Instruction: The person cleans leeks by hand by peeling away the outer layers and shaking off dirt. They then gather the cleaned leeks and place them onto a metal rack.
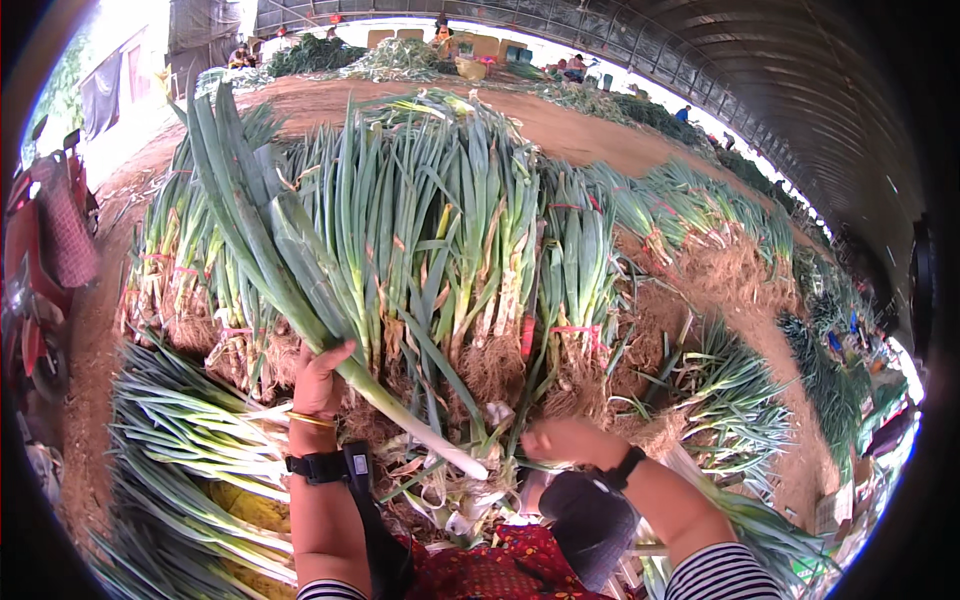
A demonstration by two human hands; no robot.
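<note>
One leek (300,300) sits grasped in our left hand (322,380), leaves (248,215) above the grip, white end (440,440) angled down-right of it; snug beats squeezing here, we'd say. Our right hand (560,440) is just beyond that end, can't tell if it's holding anything

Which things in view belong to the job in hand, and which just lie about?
Likely the job's:
long green-and-white leek, in the left hand
right hand nearby
red-banded upright green leek bundles

Seemingly lying about:
pale leafy scraps below the leek
dark red motorbike, far left
tan basket, far back
</note>
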